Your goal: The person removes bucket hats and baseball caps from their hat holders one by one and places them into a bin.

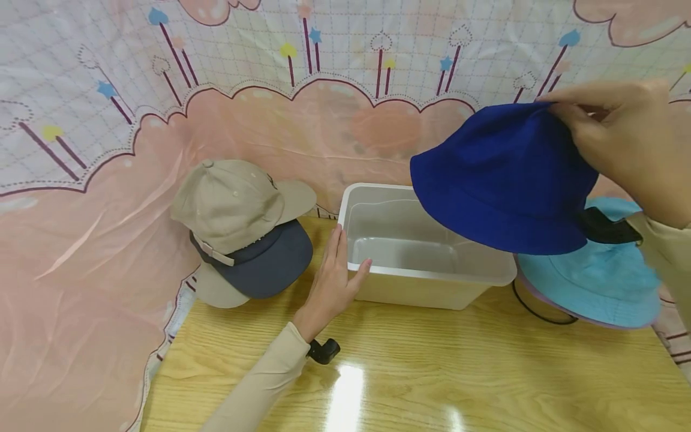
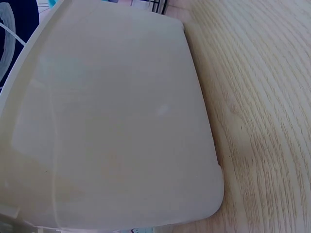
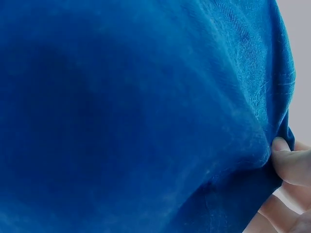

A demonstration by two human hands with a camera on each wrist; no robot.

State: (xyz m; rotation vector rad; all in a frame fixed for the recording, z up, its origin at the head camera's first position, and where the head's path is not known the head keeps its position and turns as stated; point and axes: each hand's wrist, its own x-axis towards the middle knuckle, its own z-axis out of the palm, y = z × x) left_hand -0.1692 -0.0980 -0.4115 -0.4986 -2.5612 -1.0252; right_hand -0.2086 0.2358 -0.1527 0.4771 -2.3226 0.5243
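Observation:
A dark blue bucket hat (image 1: 502, 180) hangs brim down from my right hand (image 1: 621, 132), which pinches the top of its crown. It is over the right part of a pale plastic bin (image 1: 410, 288) and hides some of the bin's far rim. My left hand (image 1: 335, 282) rests on the bin's left end, fingers fairly straight along the rim and thumb over the near corner. The visible part of the bin's inside holds nothing. The right wrist view is mostly blue cloth (image 3: 121, 121), with the thumb and fingers (image 3: 291, 167) gripping a fold.
Left of the bin is a pile of caps, a beige cap (image 1: 232, 204) over a navy cap (image 1: 275, 258). A light blue bucket hat (image 1: 599, 288) with a dark cord lies at the right. Patterned cloth (image 1: 302, 132) hangs behind the wooden table (image 1: 432, 360).

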